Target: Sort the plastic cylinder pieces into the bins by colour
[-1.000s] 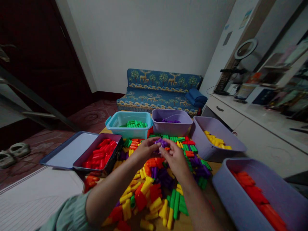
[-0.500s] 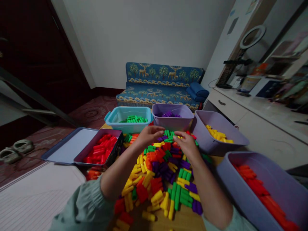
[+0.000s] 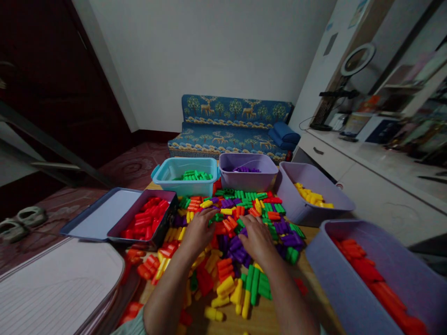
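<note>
My left hand (image 3: pixel 201 231) reaches over the middle of a heap of plastic toy blocks in red, orange, yellow, green and purple. Its fingers are stretched out close to some green blocks (image 3: pixel 218 217), and I see nothing held. Across a narrow gap, my right hand (image 3: pixel 257 236) lies low over the heap with its fingers spread. Purple blocks (image 3: pixel 237 251) are beside its thumb. Whether the fingertips press on the blocks is hard to make out. Nearer to me, yellow blocks (image 3: pixel 225 286) and long green blocks (image 3: pixel 255 284) lie on the wooden table (image 3: pixel 259 321).
Behind the heap stand a light blue bin (image 3: pixel 185 188) of green blocks and a purple bin (image 3: pixel 247 179) of purple ones. On the right, one bin (image 3: pixel 296 204) holds yellow blocks, another (image 3: pixel 335 265) red-orange ones. A lidded box (image 3: pixel 164 237) of red blocks is at left.
Both hands have come down and nearer to me, from above the far part of the heap onto its middle. My fingers have gone from bent to more stretched out.
</note>
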A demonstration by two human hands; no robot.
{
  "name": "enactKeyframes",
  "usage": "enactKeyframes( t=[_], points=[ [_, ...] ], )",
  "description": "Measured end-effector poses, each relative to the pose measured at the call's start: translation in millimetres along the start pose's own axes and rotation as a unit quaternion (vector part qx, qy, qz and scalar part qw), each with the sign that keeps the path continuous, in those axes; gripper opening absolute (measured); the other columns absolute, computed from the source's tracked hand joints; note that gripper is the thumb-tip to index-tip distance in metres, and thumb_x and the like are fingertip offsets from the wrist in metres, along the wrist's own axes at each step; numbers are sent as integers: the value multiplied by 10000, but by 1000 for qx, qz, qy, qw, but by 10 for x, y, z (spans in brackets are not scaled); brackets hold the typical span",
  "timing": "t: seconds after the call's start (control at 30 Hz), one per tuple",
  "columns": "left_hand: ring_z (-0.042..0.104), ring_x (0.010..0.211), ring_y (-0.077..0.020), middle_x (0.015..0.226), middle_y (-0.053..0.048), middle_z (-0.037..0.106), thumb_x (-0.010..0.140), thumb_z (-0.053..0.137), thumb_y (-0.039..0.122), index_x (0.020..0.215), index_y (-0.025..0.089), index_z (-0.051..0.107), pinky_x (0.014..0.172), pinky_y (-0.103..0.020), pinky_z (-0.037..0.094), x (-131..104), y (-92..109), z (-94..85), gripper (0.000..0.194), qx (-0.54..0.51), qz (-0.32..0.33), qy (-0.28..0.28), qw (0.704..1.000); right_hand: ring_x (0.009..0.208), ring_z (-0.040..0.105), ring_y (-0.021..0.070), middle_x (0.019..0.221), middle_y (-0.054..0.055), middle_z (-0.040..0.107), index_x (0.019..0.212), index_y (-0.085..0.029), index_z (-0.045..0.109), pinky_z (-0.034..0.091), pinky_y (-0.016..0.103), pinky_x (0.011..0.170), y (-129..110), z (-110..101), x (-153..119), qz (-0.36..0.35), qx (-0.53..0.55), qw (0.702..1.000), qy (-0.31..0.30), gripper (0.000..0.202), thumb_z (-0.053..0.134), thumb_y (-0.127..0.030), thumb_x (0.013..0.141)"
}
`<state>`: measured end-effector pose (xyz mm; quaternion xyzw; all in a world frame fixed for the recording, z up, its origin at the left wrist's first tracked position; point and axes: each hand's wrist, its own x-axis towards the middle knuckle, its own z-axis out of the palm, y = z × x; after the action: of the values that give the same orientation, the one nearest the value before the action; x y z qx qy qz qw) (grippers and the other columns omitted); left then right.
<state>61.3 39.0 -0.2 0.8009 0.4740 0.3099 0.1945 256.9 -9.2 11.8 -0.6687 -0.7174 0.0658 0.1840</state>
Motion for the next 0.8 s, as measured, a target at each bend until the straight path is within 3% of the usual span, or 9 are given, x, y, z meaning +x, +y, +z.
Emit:
enactKeyframes(
  t=[0.1, 0.27, 0.53, 0.63, 0.73, 0.8],
  points=[
    [532, 1192, -257, 1246, -113, 616, 731, 476, 54, 1208, 179, 628, 1037, -421, 384, -7, -22, 73, 516, 14, 12, -5, 1000, 1149, 524, 285, 1166, 135, 617, 1236, -153, 578, 408, 366, 941, -59, 65, -10, 18, -19, 1000, -4, 501, 621, -140, 737],
    [581, 1066, -261, 1111, -130, 651, 701, 520, 75, 1161, 172, 658, 947, -402, 439, -7, -39, 72, 490, 12, -15, -2, 1000, 1096, 559, 269, 1142, 124, 609, 1221, -175, 572, 412, 341, 912, -51, 115, 11, 36, -11, 999, 4, 472, 597, -153, 750],
    [619, 777, -241, 852, -81, 705, 612, 681, 204, 980, 178, 739, 692, -311, 438, -34, -51, -45, 373, -77, -125, 7, 989, 929, 599, 216, 924, 52, 636, 870, -206, 601, 431, 297, 816, -73, 109, -3, 29, 46, 998, 18, 273, 538, -50, 655],
    [582, 644, -199, 669, -40, 671, 617, 683, 221, 826, 160, 753, 604, -273, 392, -37, -84, -93, 229, -64, -132, -8, 989, 880, 611, 203, 906, 44, 652, 856, -208, 611, 440, 301, 799, -29, 110, 16, 32, 99, 994, 18, 268, 513, -47, 666],
    [565, 652, -175, 646, -3, 641, 605, 694, 219, 778, 165, 730, 620, -260, 394, -20, -81, -165, 185, -81, -145, 39, 985, 780, 623, 195, 866, 45, 667, 913, -207, 630, 463, 312, 740, 20, 88, 49, 67, 190, 979, 39, 202, 538, -143, 746],
    [555, 648, -158, 646, 7, 613, 605, 722, 276, 769, 158, 690, 614, -250, 409, -7, -24, -204, 205, -166, -174, 69, 968, 728, 621, 192, 829, 44, 666, 992, -199, 615, 477, 314, 695, 9, 61, 62, 92, 278, 953, 79, 219, 568, -254, 786]
  ],
)
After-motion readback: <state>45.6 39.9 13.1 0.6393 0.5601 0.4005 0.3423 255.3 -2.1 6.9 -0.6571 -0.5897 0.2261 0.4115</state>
